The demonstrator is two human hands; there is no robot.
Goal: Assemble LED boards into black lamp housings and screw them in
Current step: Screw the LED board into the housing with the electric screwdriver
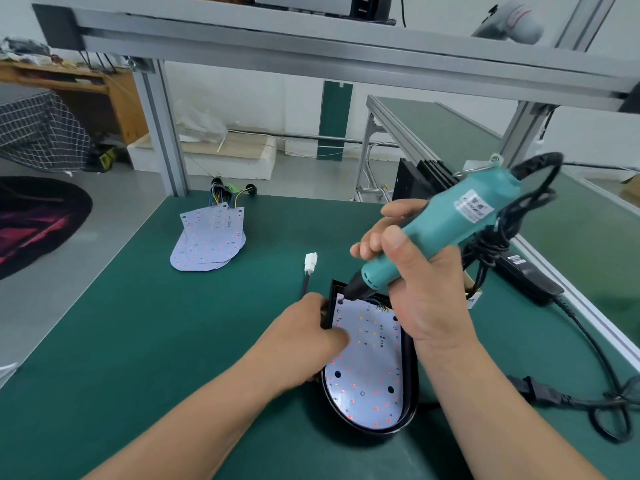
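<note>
White LED board [367, 368], dotted with red and yellow diodes: seated flat inside black round-ended lamp housing [414, 393], filling it wall to wall. Housing flat on green table mat [138, 341], right of centre and near the front edge, rounded end toward the person. Black lead with white plug connector [310, 263] lying on the mat just beyond the housing's far left corner.

Left hand [311, 337]: set over the housing's left wall near the square end. Fingers curled round the outside of the wall, thumb laid on the board face; clamped on the housing. Forearm entering low from lower left.

Right hand [422, 282]: wrapped round teal electric screwdriver [440, 230], fingers closed about the lower barrel, thumb lying up along it. Tool tilted, top leaning up and to the right, black nose down at the board's far left corner. Contact between bit and any screw: cannot tell.

Further out on the mat:
- Loose stack of spare white LED boards [207, 240], far left, well apart from the housing, with coloured wire bundles [225, 192] at its far end.
- Black power adapter [526, 278] to the right, beside the table edge, with black cable [588, 341] trailing forward.
- Row of black housings [422, 178] standing on edge at the back right.
</note>
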